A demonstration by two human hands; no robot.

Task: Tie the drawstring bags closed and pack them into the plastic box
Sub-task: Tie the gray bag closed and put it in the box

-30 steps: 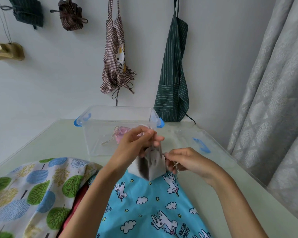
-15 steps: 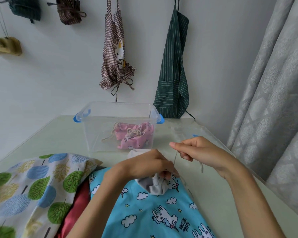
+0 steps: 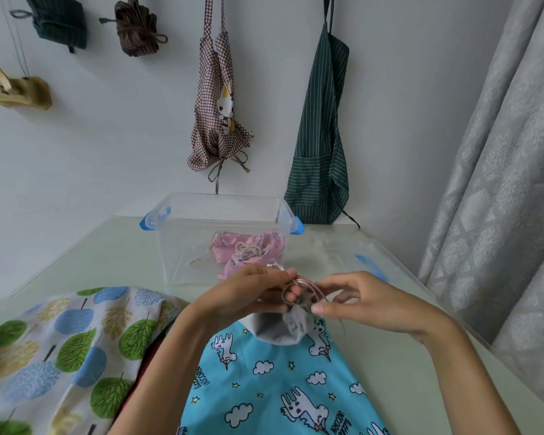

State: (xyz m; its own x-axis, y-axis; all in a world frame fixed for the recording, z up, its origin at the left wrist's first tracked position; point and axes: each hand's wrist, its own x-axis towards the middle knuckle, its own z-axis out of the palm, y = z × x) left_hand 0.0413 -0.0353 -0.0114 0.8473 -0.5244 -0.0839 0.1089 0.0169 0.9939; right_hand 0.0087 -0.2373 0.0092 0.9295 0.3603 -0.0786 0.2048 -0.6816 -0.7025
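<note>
Grey cloth drawstring bag hangs gathered between both hands: left hand grips its neck, right hand pinches the beige cord.

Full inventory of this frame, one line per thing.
plastic box: 1, clear with blue latches, table centre
pink bag: 1, pink, inside box
grey bag: 1, grey, in the hands
drawstring: 1, beige, looped at grey bag's neck
box lid: 1, clear, right of box
printed fabrics: tree and unicorn prints, near edge
aprons: 2, on wall
curtain: grey, right
left hand: holds drawstring loop
right hand: pinches drawstring
</note>
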